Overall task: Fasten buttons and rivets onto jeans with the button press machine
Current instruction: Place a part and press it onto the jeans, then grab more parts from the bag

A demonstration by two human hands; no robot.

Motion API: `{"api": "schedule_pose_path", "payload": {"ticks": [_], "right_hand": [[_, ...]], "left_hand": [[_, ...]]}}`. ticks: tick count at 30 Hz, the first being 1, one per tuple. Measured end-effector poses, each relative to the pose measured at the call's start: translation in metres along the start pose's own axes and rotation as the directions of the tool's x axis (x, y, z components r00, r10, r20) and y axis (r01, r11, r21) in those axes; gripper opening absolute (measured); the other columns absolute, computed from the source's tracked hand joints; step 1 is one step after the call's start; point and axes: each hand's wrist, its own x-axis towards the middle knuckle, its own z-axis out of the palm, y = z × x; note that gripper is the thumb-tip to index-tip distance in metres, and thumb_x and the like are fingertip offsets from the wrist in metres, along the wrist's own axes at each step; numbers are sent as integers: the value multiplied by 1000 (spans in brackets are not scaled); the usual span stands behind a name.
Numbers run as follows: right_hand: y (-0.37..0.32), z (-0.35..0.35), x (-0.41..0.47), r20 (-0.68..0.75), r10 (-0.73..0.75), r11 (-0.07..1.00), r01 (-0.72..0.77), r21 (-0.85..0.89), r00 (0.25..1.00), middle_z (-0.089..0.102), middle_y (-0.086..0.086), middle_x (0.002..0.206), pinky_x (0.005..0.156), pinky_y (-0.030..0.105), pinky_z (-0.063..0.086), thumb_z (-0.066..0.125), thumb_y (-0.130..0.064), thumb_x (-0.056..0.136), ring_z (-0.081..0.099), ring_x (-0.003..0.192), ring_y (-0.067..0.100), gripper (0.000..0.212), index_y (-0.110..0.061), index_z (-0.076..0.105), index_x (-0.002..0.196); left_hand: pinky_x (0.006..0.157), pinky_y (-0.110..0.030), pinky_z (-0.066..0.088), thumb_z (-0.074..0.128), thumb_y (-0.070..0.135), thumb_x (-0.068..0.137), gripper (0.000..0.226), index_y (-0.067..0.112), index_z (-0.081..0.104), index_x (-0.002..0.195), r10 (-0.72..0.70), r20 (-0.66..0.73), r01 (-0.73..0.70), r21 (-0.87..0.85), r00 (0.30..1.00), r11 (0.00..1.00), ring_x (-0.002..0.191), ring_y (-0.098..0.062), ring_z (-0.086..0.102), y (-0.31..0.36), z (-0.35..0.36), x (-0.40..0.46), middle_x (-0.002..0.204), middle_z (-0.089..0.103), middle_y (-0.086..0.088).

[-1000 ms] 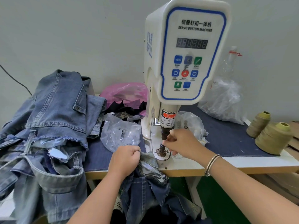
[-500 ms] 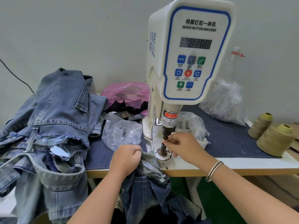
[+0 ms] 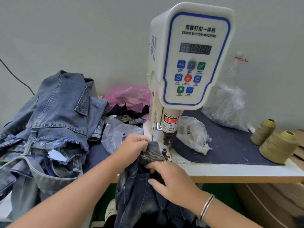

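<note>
Denim of the jeans (image 3: pixel 153 151) sits bunched just beside the press's lower die (image 3: pixel 164 149); left hand (image 3: pixel 134 148) pinches it, right hand (image 3: pixel 171 176) grips its lower edge. Flatten fabric over the die, fingers clear of the punch.

"SERVO BUTTON MACHINE" on machine (image 3: pixel 189 60), "MENU" button (image 3: pixel 181 64)

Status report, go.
Left hand and right hand both grip jeans beside lower die. Fabric not yet under punch. Nothing blocking.
</note>
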Motion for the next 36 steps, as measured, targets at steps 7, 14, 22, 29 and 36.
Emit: {"api": "schedule_pose_path", "payload": {"ticks": [7,14,22,29,36], "right_hand": [[-13,-28,1,2,-36,990,35,140,999,47,-16,89,88,20,30,52,-54,85,41,87,0,27,-39,54,108],[-23,-27,4,-154,-75,995,63,-81,985,41,-10,99,84,22,29,51,-44,88,28,87,1,35,-36,56,122],[-38,-48,2,-85,-152,947,170,272,985,52,-11,86,87,17,28,57,-33,84,45,92,-3,12,-27,48,78],[-27,-63,9,-41,25,840,1,543,999,66,8,77,75,37,48,61,-28,89,59,74,26,8,-25,56,83],[-18,-51,8,-135,108,647,33,762,985,67,-10,103,90,18,46,60,-16,85,61,102,6,23,-29,61,104]], "left_hand": [[58,-26,45,41,5,51,27,1,62,68,38,9,-37,-125,999,992,58,-20,52,40,-26,6,61,56,-9],[69,-25,45,42,-12,75,31,-6,64,97,-128,134,145,-125,983,981,80,-20,55,52,-36,6,90,63,-18],[83,-29,42,48,-11,82,40,23,61,98,-18,-105,54,352,994,935,91,-18,55,33,-50,5,103,63,-8],[96,-20,43,53,58,81,38,37,62,112,177,209,-257,462,962,849,112,-2,56,45,-33,-53,113,63,16],[70,-24,49,68,9,77,13,20,63,82,124,294,-142,41,948,989,77,-12,59,52,-34,-70,79,63,0]]}}
